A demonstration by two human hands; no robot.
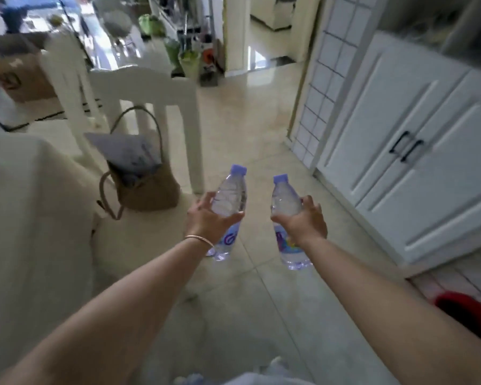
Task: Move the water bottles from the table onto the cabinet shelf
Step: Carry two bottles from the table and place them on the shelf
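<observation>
Both bottles in the air: left hand [206,215] grips one bottle [229,201], right hand [306,220] the other bottle [285,202]. Cabinet [400,151] doors are shut; fumbling a handle risks a drop.

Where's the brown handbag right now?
In the head view, the brown handbag sits left of centre on a chair seat, just left of the left hand.

Home dining area — white chair [139,87], panelled cabinet doors [417,151], tiled floor [247,112], handbag [145,184].
</observation>
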